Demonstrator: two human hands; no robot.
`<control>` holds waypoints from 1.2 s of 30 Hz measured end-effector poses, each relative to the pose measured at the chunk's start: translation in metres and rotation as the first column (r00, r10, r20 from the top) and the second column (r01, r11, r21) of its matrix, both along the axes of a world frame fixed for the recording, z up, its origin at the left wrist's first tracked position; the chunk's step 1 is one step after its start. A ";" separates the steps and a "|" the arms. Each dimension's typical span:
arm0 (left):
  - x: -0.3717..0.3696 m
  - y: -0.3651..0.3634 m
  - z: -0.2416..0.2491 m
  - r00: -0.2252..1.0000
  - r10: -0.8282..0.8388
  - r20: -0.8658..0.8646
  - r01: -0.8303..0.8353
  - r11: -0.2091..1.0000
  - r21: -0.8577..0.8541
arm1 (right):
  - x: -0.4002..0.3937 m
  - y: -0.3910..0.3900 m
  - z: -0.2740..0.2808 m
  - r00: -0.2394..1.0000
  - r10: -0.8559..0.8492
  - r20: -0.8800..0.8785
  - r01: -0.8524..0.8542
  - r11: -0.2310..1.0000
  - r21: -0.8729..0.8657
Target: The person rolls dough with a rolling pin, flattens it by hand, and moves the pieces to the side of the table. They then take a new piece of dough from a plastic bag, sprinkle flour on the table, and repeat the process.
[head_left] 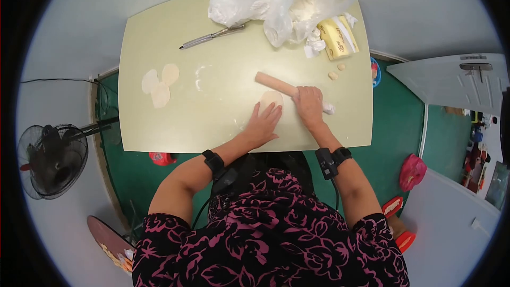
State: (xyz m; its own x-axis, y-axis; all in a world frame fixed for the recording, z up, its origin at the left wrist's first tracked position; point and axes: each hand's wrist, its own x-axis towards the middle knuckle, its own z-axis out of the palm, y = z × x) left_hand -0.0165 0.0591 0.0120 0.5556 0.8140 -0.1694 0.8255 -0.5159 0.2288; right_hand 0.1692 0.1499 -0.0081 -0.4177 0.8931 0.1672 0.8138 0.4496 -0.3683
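Observation:
My right hand (309, 105) is wrapped round a wooden rolling pin (273, 83), which lies slantwise on the table. A thin round dough wrapper (271, 97) sits just below the pin. My left hand (261, 124) rests on the wrapper's near edge, its fingers stretched out and slightly spread. Beside my right hand, on its right, is a small whitish lump (329, 108). Two small dough pieces (333, 75) lie farther back on the right. Over on the left side are three flat dough wrappers (161, 95), their edges meeting.
Plastic bags (249, 0) with white contents stand at the back of the pale table (212, 122). A yellow tissue pack (338, 38) and crumpled tissue are right of them. A grey pen-like tool (197, 41) lies back left. A black fan (53, 161) stands left, off the table.

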 end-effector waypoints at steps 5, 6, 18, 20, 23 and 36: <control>-0.014 -0.016 0.011 0.976 -0.209 0.060 0.212 0.976 -0.046 | 0.014 -0.027 0.012 0.996 -0.060 -0.073 0.064 0.997 0.052; -0.020 -0.019 0.011 0.965 -0.251 0.075 0.255 0.966 -0.046 | 0.015 -0.035 0.018 0.996 -0.023 -0.087 0.026 0.999 0.031; -0.018 -0.055 0.008 0.991 -0.054 0.126 0.059 0.997 -0.041 | -0.017 -0.015 0.017 0.982 -0.090 0.165 0.089 0.996 0.016; -0.020 -0.055 0.011 0.990 -0.049 0.131 0.059 0.996 -0.070 | -0.017 -0.013 0.012 0.985 -0.052 0.165 0.055 0.998 -0.010; -0.021 -0.054 0.008 0.989 -0.025 0.146 0.038 0.995 -0.087 | -0.010 -0.063 0.001 0.980 0.082 0.180 -0.069 0.994 -0.080; -0.026 -0.057 0.004 0.983 -0.016 0.184 0.036 0.994 -0.104 | -0.011 -0.040 0.002 0.986 0.069 0.152 -0.061 0.996 -0.060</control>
State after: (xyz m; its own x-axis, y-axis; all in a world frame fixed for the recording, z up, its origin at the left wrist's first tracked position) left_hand -0.0424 0.0019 0.0163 0.6062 0.7815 -0.1478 0.7511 -0.5014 0.4295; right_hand 0.1582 0.1102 -0.0056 -0.4921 0.8692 0.0477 0.8325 0.4859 -0.2662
